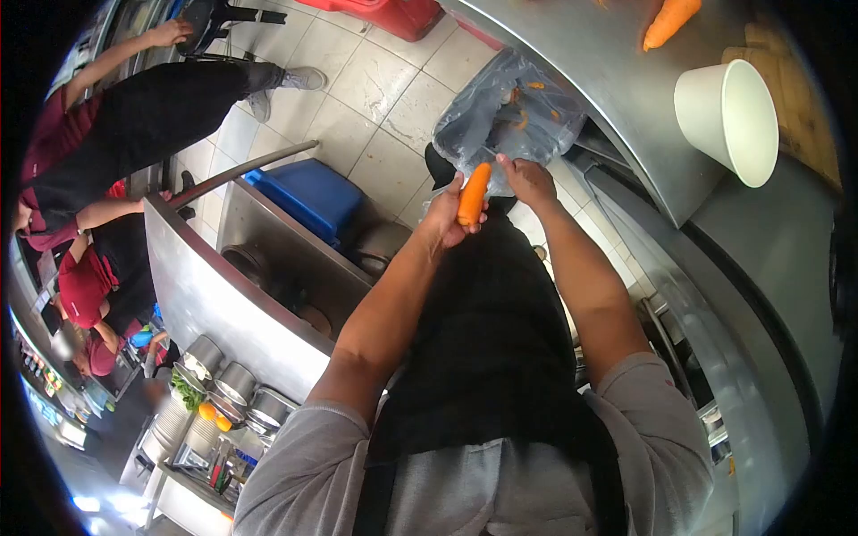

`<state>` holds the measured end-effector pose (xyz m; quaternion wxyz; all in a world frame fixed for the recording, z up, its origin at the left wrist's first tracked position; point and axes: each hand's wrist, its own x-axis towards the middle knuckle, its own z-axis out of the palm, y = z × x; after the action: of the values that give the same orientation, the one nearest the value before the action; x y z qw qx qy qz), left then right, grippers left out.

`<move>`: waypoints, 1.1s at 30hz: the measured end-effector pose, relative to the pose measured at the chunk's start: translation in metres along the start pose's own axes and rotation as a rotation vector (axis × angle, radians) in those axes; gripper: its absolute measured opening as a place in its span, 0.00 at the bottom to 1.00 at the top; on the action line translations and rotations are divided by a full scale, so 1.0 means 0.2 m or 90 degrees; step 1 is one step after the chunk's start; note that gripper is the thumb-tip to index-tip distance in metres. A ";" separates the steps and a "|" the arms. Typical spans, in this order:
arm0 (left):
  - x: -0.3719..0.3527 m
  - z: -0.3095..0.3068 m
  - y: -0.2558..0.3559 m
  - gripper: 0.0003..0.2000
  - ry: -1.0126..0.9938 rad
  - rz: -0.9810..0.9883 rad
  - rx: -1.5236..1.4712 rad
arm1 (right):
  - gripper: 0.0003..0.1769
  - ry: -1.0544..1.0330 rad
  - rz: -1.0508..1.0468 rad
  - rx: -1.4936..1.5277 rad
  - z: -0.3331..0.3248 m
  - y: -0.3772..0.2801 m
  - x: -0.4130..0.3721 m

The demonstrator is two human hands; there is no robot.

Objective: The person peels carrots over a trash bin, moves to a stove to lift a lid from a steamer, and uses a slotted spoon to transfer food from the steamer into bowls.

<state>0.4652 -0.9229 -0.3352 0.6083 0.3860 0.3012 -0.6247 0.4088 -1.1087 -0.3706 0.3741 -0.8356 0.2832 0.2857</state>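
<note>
An orange carrot [475, 194] lies in my left hand [446, 217], whose fingers are wrapped round its lower part. Just to the right, my right hand [529, 181] is closed, its thumb and fingers together; what it holds, if anything, is too small to make out. Both hands are over the near edge of a bin lined with a clear plastic bag [487, 116]. Orange peelings lie inside the bag. Another carrot [672, 22] rests on the steel counter at the upper right, and a white tub [728, 121] stands below it.
A steel counter [590, 54] curves along the right. Left of my arms is a steel table [210, 277] with a blue bin [313, 201] beside it. Several people in dark red tops stand at the left. A red container [393, 13] is on the floor.
</note>
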 end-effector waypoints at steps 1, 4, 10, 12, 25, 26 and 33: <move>0.00 0.01 0.01 0.23 0.025 0.009 -0.015 | 0.38 -0.001 0.012 0.021 -0.02 -0.01 0.00; 0.02 0.01 0.05 0.23 0.031 0.026 -0.051 | 0.38 -0.041 -0.029 0.019 -0.12 -0.18 -0.21; -0.02 0.05 0.05 0.23 0.017 0.033 -0.082 | 0.38 -0.062 -0.100 0.021 -0.08 -0.19 -0.34; -0.02 0.01 0.01 0.23 -0.057 0.033 -0.079 | 0.41 -0.028 -0.046 0.024 -0.02 -0.06 -0.13; 0.10 -0.04 0.02 0.20 0.059 0.093 -0.108 | 0.33 -0.072 -0.209 0.042 -0.04 -0.22 -0.40; 0.09 -0.06 0.04 0.20 0.058 0.092 -0.105 | 0.34 -0.061 -0.258 0.059 -0.02 -0.20 -0.35; 0.03 -0.03 0.13 0.20 0.062 0.100 -0.081 | 0.35 -0.019 -0.183 -0.026 -0.07 -0.31 -0.31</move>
<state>0.4917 -0.9226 -0.3420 0.6633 0.3988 0.3383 -0.5353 0.4132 -1.0681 -0.2908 0.3982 -0.8706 0.1492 0.2474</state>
